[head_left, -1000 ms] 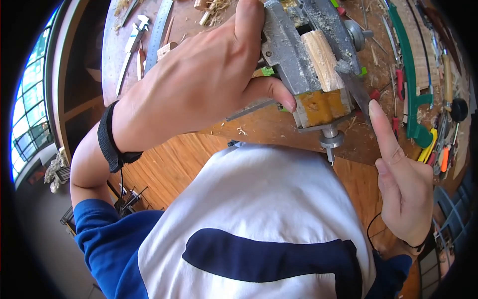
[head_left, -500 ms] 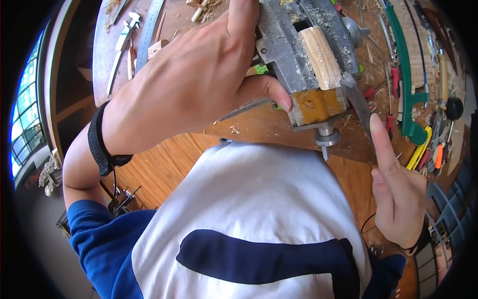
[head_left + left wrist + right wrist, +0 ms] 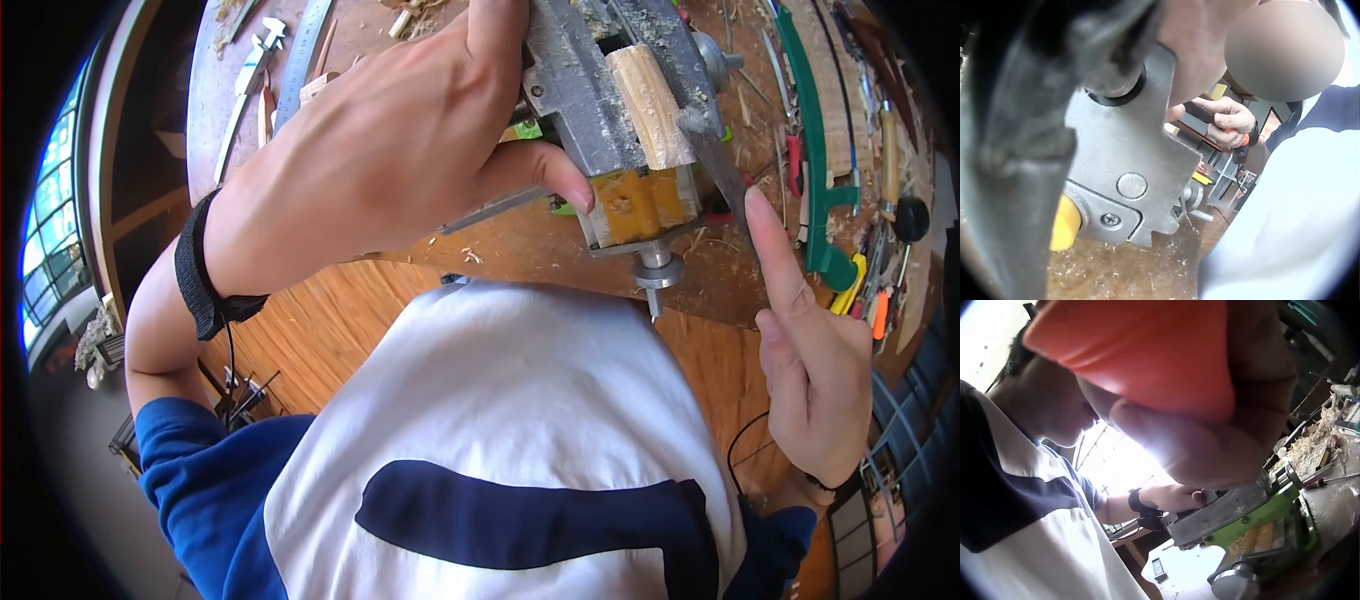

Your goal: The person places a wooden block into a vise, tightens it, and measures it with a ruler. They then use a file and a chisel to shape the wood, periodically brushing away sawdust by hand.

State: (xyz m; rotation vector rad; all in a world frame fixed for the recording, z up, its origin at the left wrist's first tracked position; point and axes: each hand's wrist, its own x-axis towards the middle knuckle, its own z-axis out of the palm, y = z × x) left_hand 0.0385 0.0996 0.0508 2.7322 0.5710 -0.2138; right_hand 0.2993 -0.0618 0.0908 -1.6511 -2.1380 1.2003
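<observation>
A rounded wooden piece (image 3: pixel 650 105) sits between the jaws of a dusty grey vise (image 3: pixel 580 110). Spread over the vise's left side is my left hand (image 3: pixel 390 160), its thumb against the near edge; some fingers are hidden. My right hand (image 3: pixel 815 350) grips a file (image 3: pixel 728 180), index finger stretched along the blade, whose dusty end lies beside the wood's right side. In the left wrist view the right hand (image 3: pixel 1232 122) is wrapped round the handle. The handle (image 3: pixel 1147 356) looks orange-red in the right wrist view, where the left hand (image 3: pixel 1175 497) rests on the vise (image 3: pixel 1229 515).
Calipers (image 3: pixel 250 75), a steel ruler (image 3: pixel 303 60) and a pencil lie on the bench at left. A green saw-like frame (image 3: pixel 818 150) and assorted tools line the right. Wood shavings (image 3: pixel 1310 440) pile beyond the vise. A vise screw (image 3: pixel 655 270) projects toward the torso.
My right hand and the file have moved forward, away from my torso, and slightly right. My left hand stays on the vise, and the wood remains in the jaws.
</observation>
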